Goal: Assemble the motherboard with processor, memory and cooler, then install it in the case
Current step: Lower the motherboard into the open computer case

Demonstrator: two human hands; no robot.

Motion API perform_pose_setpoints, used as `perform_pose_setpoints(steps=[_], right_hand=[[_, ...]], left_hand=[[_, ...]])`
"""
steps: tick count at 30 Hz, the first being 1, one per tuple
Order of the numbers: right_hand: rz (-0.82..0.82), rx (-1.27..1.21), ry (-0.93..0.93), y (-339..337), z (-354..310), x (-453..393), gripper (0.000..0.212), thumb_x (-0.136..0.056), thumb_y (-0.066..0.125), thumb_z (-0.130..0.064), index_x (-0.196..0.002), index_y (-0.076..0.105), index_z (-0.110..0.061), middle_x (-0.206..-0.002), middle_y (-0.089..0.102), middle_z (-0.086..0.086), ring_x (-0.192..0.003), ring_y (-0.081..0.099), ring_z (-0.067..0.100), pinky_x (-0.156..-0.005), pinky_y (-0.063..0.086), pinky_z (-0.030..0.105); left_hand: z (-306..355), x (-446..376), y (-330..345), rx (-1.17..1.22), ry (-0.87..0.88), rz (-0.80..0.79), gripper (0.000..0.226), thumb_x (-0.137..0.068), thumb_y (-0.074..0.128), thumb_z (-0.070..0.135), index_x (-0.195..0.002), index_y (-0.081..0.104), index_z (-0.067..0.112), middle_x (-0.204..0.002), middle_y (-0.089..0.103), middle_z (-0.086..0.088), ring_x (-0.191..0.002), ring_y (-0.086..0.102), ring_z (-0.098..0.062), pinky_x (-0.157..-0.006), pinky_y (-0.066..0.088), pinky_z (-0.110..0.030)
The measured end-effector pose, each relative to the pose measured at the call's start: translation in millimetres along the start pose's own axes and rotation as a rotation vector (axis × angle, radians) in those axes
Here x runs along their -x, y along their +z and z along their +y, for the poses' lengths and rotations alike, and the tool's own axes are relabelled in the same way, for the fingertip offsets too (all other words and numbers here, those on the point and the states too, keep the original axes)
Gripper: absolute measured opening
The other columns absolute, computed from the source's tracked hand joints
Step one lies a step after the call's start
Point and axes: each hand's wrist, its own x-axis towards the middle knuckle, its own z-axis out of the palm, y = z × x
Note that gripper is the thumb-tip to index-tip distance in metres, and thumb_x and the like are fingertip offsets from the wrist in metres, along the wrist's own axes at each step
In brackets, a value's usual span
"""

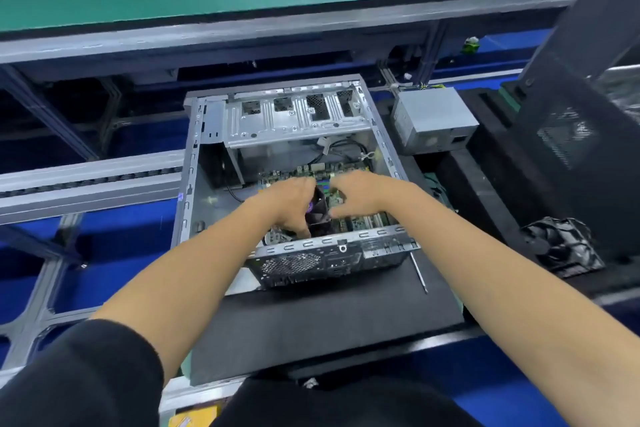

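An open grey metal computer case (194, 163) lies flat on a black mat (311, 322). Inside it sits the green motherboard (304, 172) with a black cooler fan (318, 210) mounted on it. My left hand (289, 204) grips the left side of the cooler, fingers curled down around it. On the board just right of the cooler is my right hand (360, 196), fingers bent, thumb toward the fan. Both hands hide much of the board, and the processor and memory cannot be made out.
A grey power supply (433, 118) stands right of the case. A thin screwdriver (419, 272) lies on the mat by the case's near right corner. A black panel (585, 114) and a black fan part (561, 246) sit at right. Conveyor rails run at left.
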Motion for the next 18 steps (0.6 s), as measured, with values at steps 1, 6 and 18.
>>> perform_pose_setpoints(steps=[1,6,18], right_hand=[[-0.057,0.045,0.017,2,-1,-1,0.052,-0.092,0.057,-0.044,-0.127,0.049,-0.007,-0.124,0.057,0.011,-0.104,0.055,0.027,-0.080,0.046,0.034],[-0.322,0.095,0.010,16,-2,-3,0.031,-0.095,0.055,-0.024,-0.116,0.058,-0.001,-0.106,0.060,0.012,-0.076,0.052,0.022,-0.061,0.041,0.028],[-0.520,0.199,-0.066,27,1,-19,0.024,-0.101,0.045,-0.019,-0.080,0.053,-0.009,-0.083,0.048,-0.001,-0.066,0.041,0.014,-0.063,0.037,0.029]], left_hand=[[1,0,-3,0.005,-0.008,-0.017,0.065,-0.057,0.086,0.039,-0.093,0.037,0.016,-0.092,0.051,-0.003,-0.080,0.050,-0.022,-0.063,0.042,-0.033],[7,2,-11,-0.002,-0.058,-0.028,0.069,-0.054,0.089,0.041,-0.093,0.038,0.015,-0.083,0.050,-0.001,-0.074,0.050,-0.021,-0.060,0.042,-0.033],[16,-1,10,0.156,-0.274,-0.011,0.051,-0.063,0.070,0.012,-0.094,0.031,0.017,-0.084,0.035,0.000,-0.078,0.041,-0.023,-0.063,0.041,-0.039]])
